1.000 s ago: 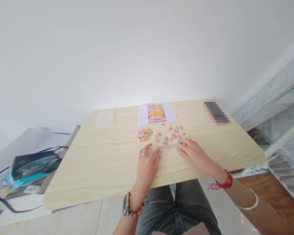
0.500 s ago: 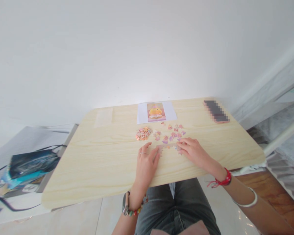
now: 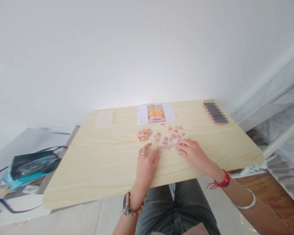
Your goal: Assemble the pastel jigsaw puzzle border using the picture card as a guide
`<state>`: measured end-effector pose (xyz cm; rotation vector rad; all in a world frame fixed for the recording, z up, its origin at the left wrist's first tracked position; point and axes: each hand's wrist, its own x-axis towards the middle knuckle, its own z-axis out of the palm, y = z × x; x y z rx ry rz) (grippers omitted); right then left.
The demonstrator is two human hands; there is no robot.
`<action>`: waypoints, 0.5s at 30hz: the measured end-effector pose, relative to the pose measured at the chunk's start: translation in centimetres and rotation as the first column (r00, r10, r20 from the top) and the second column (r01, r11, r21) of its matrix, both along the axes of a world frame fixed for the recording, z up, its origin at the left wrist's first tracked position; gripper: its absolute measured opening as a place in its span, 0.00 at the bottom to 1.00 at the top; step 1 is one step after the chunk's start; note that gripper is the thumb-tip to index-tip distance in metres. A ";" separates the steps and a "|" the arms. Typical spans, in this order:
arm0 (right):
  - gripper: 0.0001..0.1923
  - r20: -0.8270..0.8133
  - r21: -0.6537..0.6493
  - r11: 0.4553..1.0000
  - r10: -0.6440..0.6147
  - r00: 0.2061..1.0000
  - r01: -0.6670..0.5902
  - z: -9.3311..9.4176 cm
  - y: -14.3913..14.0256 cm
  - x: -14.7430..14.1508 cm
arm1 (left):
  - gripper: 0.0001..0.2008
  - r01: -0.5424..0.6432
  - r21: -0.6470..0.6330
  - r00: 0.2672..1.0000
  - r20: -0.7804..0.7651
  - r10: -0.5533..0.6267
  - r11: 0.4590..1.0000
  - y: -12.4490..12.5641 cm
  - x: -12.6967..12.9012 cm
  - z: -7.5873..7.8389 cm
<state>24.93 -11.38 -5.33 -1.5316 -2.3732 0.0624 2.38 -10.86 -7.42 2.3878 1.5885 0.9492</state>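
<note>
Toward the bench (image 3: 95, 166) front edge, my left hand (image 3: 146, 164) and right hand (image 3: 193, 152) sit half-curled at the puzzle strip (image 3: 168, 148) ends, can't tell if pinching; I'd press gently, evenly

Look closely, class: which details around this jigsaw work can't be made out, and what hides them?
- Head view: the ends of the jigsaw strip, partly covered by the left hand and right hand; whether fingers grip or merely rest is too small to tell.
- Head view: lower pieces in the jigsaw pile, under those on top.
- Head view: the smartphone screen, pixelated.
</note>
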 end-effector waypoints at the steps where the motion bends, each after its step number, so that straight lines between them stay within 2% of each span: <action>1: 0.08 0.001 -0.005 1.000 -0.002 1.000 0.002 0.0 0.0 0.0 | 0.11 0.000 -0.001 1.000 0.002 0.000 1.000 0.0 0.0 0.0; 9: 0.09 -0.024 -0.052 0.998 -0.029 0.999 0.027 0.3 -0.1 -0.5 | 0.11 0.007 -0.005 1.000 0.015 -0.007 1.000 0.0 0.0 0.2; 15: 0.11 -0.061 -0.030 0.999 -0.032 0.998 0.030 0.8 0.0 -0.4 | 0.11 0.005 -0.014 0.999 0.034 -0.004 1.000 0.0 -0.1 0.3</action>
